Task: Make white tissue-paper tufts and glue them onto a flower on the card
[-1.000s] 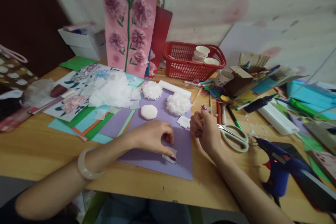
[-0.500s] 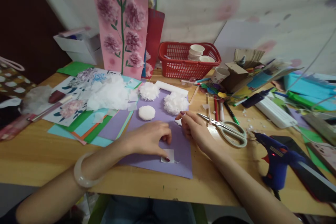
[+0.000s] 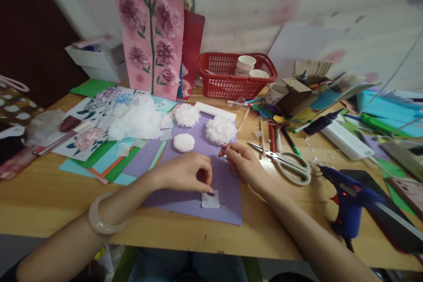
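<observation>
My left hand is over the purple sheet, fingers curled and thumb closed toward them at the upper edge of a small white tissue paper square. To its right, my right hand is closed in a pinch. A sliver of something white shows by its fingers; the rest is hidden. Beyond the hands, a white ruffled paper flower, a smaller one and a smooth white round pad rest on the purple sheet. A white roll lies behind them.
Scissors lie right of my right hand, and a blue glue gun with a red light farther right. At left, a tissue pile covers coloured sheets. A red basket with cups and a pink flower picture stand behind.
My left hand's thumb has drawn back to the square's upper edge, closer to the curled fingers. The right hand has shifted slightly left, covering more of the white thing by it.
</observation>
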A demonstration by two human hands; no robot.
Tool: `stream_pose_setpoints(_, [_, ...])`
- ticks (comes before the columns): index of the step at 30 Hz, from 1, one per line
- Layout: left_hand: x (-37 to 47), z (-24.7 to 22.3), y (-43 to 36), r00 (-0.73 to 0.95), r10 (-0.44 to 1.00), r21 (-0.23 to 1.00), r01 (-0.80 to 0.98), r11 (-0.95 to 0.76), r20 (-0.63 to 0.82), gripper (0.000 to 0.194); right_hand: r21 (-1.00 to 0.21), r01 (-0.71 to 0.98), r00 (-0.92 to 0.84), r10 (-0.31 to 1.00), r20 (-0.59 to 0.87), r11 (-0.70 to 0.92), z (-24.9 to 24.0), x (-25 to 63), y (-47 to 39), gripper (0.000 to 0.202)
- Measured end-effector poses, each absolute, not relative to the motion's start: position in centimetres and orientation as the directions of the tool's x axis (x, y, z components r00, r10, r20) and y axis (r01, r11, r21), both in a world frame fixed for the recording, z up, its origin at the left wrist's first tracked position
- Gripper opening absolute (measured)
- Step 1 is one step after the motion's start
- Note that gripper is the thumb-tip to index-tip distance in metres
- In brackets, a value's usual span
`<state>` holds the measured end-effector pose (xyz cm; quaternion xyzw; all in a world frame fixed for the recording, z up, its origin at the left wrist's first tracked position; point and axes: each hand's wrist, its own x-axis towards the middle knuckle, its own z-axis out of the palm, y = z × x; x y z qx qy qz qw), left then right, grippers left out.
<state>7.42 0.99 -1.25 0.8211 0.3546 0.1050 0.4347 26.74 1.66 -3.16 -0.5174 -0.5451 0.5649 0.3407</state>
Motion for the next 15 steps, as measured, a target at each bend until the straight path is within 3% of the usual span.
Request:
stream_pose_setpoints(5, [7.4,-1.3,1.2,0.539,0.84,0.884,0.421,-0.205,-0.062,0.019,-0.965,0.174,-0.266,0.934,-0.239,-0.198,-2.7,26.7,1.5,0.037])
stream_pose_setpoints(10, [7.8,-1.1,0.2,0.713,0.685,0.699,0.567,-0.436,-0.15,0.024,-0.957,0.216,-0.251,0.936,-0.246,-0.194,-3.0,26.7,1.6,0.042])
stream_pose_setpoints(13, [7.8,-1.0,0.1,0.74,0.652,0.762,0.516,-0.391,-0.166,0.019,-0.957,0.231,-0.251,0.94,-0.233,-0.175,-3.3,26.7,1.9,0.041])
stream_pose_setpoints(15, [7.9,-1.1,0.3,0.679,0.723,0.835,0.466,-0.292,-0.126,0.019,-0.961,0.214,-0.264,0.936,-0.232,-0.178,-3.4,26.7,1.9,0.04])
